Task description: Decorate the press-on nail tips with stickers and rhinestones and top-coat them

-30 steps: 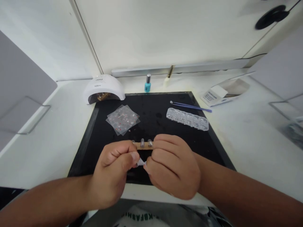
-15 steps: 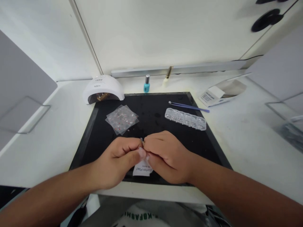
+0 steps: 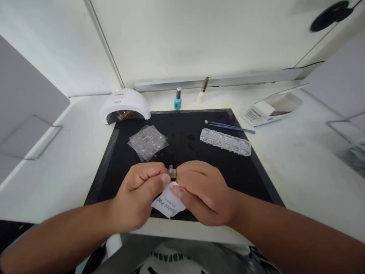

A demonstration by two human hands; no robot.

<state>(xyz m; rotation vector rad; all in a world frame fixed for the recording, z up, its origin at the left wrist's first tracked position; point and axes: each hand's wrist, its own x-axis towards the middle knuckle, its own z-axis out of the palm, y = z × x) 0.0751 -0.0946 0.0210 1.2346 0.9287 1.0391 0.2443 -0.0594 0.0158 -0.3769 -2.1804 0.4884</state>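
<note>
Both hands meet over the front of a black mat (image 3: 182, 152). My right hand (image 3: 203, 192) is closed, its thumb on a white packet (image 3: 169, 201) printed "Alcohol Pad", which hangs between the hands. My left hand (image 3: 144, 194) is closed too, its thumb and index finger pinched at one end of a small tan piece (image 3: 173, 174) that spans the gap between the fists. A clear, rounded bit (image 3: 170, 168) sticks up beside the left fingertips. What is inside the fists is hidden.
Patterned clear sheets (image 3: 148, 142) lie left on the mat; a clear compartment case (image 3: 225, 142) and purple tweezers (image 3: 230, 126) lie right. Behind stand a white lamp (image 3: 125, 102), a turquoise bottle (image 3: 177, 99), a gold-capped bottle (image 3: 203, 89) and an opened box (image 3: 258, 114).
My hands have moved slightly apart, showing the tan piece between them. The packet has tilted and more of it shows. The camera view has shifted a little.
</note>
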